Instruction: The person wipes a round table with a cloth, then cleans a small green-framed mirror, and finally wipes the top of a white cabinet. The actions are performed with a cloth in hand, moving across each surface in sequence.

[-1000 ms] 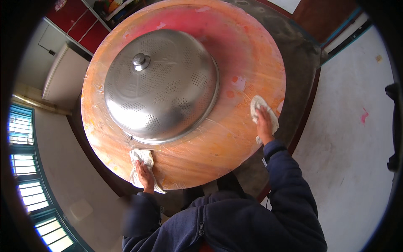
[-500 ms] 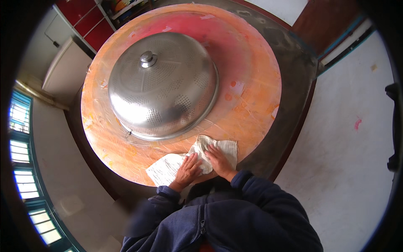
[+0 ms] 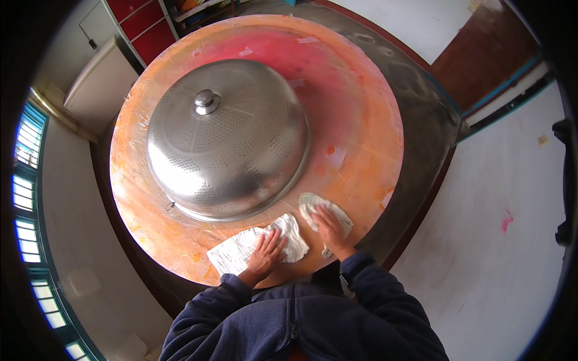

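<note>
Nearest, the left hand (image 3: 267, 256) lies flat, loosely spread, on a crumpled white cloth (image 3: 233, 253); just beside it, the right hand (image 3: 330, 228) flattens over a second soft cloth (image 3: 308, 209). Both rest on a round orange-pink table (image 3: 367, 132), before a domed, perforated metal cover (image 3: 226, 141).

I press a white cloth (image 3: 236, 248) with faint lines onto the near part of the round table (image 3: 361, 150), its left portion spread flat, its right end rumpled. I hold a second, off-white cloth (image 3: 309, 205) just to the right, smaller in outline, creased and slanting toward the near rim; a narrow strip of orange tabletop separates the two.
</note>
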Available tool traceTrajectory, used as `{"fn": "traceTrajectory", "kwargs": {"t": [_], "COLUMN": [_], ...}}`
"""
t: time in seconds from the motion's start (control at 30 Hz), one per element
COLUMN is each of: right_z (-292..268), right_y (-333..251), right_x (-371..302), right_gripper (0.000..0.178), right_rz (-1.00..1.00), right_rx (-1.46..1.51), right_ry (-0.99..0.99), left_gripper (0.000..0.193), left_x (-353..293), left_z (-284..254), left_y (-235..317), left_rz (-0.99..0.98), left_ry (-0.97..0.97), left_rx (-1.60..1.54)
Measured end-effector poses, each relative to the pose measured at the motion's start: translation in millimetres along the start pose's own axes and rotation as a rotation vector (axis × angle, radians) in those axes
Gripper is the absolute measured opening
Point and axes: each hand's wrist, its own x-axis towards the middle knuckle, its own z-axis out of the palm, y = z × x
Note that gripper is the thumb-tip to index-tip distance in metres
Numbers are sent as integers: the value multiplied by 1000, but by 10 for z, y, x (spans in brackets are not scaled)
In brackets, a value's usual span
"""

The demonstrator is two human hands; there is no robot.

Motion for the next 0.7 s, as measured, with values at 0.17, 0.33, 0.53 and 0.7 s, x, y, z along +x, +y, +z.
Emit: {"fn": "traceTrajectory", "kwargs": {"t": [0.17, 0.33, 0.53, 0.7], "right_z": [-618, -1228, -1318, -1323], "right_y": [1382, 2768, 3284, 2681], "right_x": [572, 1045, 1189, 791], "right_gripper": [39, 45, 49, 41], "right_rz": [55, 105, 198, 47], "right_rx": [-53, -149, -116, 35], "right_ry": [31, 31, 123, 26], "left_gripper": [62, 63, 62, 59], "left_x": [1059, 2032, 2629, 2473], "left_z": [229, 472, 575, 324], "left_y": [602, 976, 1191, 1342], "left_rz": [-52, -109, -151, -169], "left_ry": [32, 78, 143, 95], "left_rx": [-24, 8, 46, 3]}}
